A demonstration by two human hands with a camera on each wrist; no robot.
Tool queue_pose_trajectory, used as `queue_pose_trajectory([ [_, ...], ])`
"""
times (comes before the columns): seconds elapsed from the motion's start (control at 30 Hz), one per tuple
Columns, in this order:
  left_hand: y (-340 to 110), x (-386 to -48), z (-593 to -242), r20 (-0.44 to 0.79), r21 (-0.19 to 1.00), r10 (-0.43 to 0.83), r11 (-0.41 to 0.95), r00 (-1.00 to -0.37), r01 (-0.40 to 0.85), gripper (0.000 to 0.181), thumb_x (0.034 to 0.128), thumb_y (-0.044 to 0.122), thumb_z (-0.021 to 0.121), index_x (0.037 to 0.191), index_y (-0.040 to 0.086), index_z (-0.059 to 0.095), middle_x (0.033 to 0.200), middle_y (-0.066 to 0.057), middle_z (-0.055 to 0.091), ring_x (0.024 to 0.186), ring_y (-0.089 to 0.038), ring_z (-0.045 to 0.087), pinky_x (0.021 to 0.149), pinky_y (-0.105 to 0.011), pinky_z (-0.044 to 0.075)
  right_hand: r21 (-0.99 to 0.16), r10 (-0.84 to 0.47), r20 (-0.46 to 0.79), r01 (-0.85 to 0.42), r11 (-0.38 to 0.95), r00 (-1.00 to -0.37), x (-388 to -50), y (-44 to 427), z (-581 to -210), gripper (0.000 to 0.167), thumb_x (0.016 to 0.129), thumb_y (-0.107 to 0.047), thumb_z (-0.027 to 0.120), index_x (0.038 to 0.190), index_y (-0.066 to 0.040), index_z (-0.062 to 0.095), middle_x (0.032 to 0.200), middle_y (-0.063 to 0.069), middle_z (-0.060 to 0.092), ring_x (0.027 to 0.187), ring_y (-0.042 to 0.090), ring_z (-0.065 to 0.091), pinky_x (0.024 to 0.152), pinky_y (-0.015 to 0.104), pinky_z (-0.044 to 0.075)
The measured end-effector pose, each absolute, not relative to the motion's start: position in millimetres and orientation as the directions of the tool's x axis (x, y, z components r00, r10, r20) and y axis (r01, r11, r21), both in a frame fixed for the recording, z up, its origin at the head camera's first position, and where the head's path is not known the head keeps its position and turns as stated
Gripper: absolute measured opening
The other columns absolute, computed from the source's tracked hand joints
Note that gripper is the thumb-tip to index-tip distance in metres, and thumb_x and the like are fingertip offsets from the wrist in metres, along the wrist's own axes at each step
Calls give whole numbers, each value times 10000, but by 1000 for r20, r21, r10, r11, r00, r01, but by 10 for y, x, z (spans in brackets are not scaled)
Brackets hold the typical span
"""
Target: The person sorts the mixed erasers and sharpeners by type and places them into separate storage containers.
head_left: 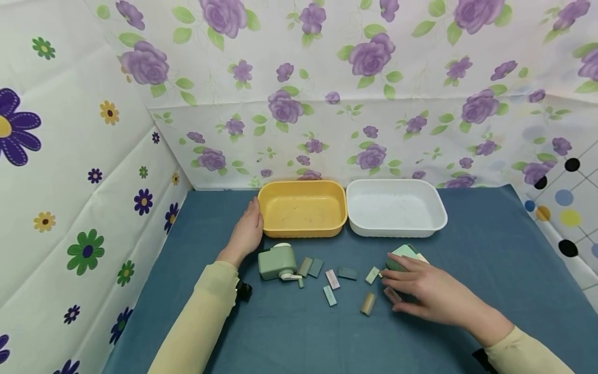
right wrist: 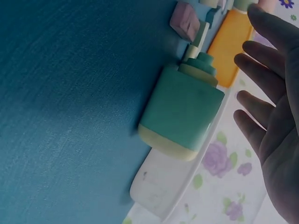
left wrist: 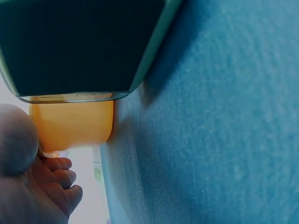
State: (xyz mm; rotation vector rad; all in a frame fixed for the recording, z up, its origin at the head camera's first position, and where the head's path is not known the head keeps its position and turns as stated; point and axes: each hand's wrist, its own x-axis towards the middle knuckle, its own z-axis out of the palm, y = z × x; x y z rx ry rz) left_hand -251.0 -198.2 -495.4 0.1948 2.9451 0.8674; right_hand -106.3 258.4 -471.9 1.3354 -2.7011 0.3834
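In the head view the left hand (head_left: 246, 231) rests with extended fingers against the left side of the yellow tray (head_left: 302, 232). Just right of its wrist stands a green sharpener-like device (head_left: 275, 262) with a crank, which looms dark in the left wrist view (left wrist: 79, 46). The right hand (head_left: 432, 291), fingers spread, hovers over or beside a second green device (head_left: 405, 253), partly covering it in the head view. In the right wrist view that device (right wrist: 182, 109) stands apart from the hand (right wrist: 275, 88). A pinkish block (head_left: 392, 295) lies under the right fingers.
A white tray (head_left: 397, 233) adjoins the yellow tray on the right. Several small blocks, among them a pink one (head_left: 333, 279), a light blue one (head_left: 329, 296) and a brown one (head_left: 368, 304), lie on the blue cloth (head_left: 308, 343). Flowered sheets (head_left: 322, 130) hang behind.
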Motion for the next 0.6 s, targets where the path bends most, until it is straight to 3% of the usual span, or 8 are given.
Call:
queue_pose_trajectory([
  [0.37, -1970, -2507, -4920, -39, 512, 144, 853, -989, 104, 599, 1186, 205, 275, 1693, -55, 87, 1751, -244, 164, 1629, -352, 156, 1318, -510, 169, -130, -854, 49, -851, 508, -517, -1099, 2509, -4756, 592, 816, -322, 956, 1348, -152, 760, 1427, 56, 692, 1491, 467, 439, 1156, 622, 440],
  [0.6, -1966, -2496, -4909, -30, 503, 149, 857, -988, 114, 597, 1185, 201, 280, 1692, -56, 99, 1750, -238, 177, 1628, -351, 159, 1319, -503, 168, -76, -878, 39, -878, 473, -476, -1116, 2476, -4783, 576, 783, -243, 971, 1318, -147, 777, 1416, 55, 700, 1484, 481, 444, 1179, 631, 409],
])
